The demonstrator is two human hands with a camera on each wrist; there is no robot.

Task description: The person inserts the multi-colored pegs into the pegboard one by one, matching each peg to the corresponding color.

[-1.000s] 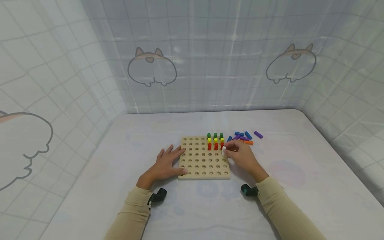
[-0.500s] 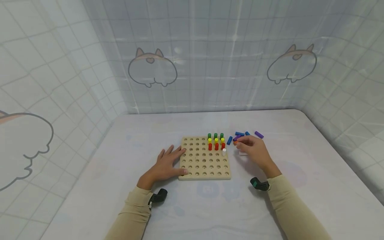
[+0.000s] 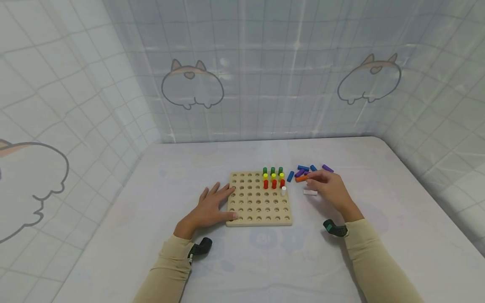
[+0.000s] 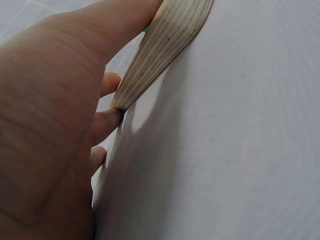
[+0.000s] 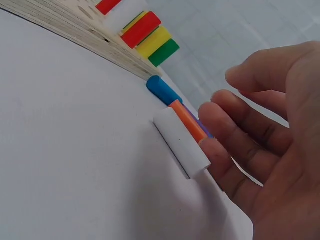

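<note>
One white peg [image 5: 181,148] lies flat on the table [image 3: 379,219], at 3 o'clock from the board [image 3: 259,198], just beside an orange peg [image 5: 188,121]. The right hand [image 3: 330,190] hovers above it, fingers loosely spread, gripping nothing. It looks light, rigid and smooth, likely to roll; pinch it across the middle. The left hand [image 3: 207,207] lies flat, bracing the board's 9 o'clock edge.

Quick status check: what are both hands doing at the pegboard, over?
Left hand flat, steadying pegboard. Right hand open beside loose white peg, holding nothing. Nothing in the way.
</note>
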